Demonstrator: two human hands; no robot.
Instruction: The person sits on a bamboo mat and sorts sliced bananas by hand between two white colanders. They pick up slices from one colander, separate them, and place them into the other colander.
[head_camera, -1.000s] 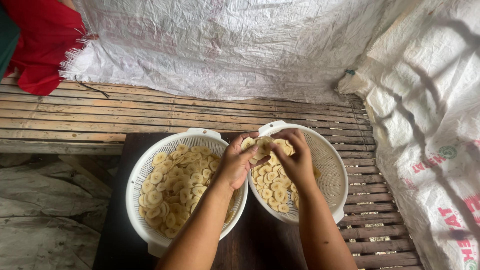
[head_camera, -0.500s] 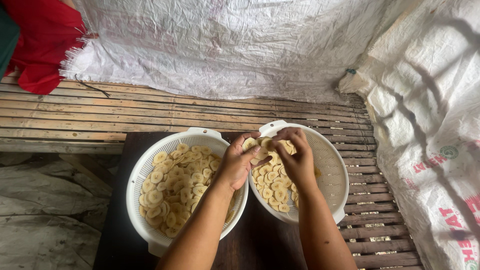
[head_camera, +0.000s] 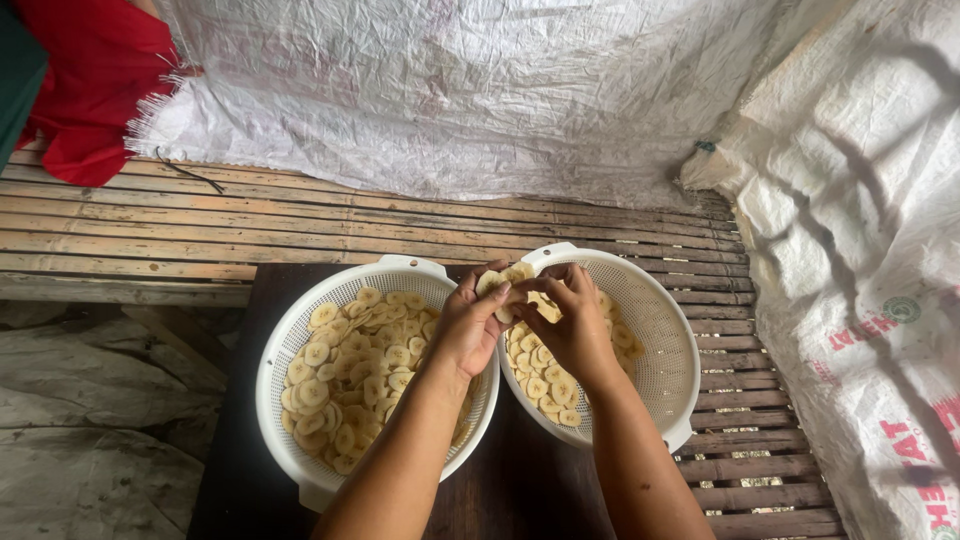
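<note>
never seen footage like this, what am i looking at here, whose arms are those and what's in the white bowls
The camera is worn on a person's head and looks down, so the two bare arms are that person's own. Two white plastic colanders sit side by side on a dark board over a slatted bamboo floor. The left colander holds many pale yellow banana slices; the right colander holds fewer. The left hand and right hand meet above the rims, pinching a few stuck-together slices between the fingers. White woven sacking hangs behind, with red cloth at top left.
</note>
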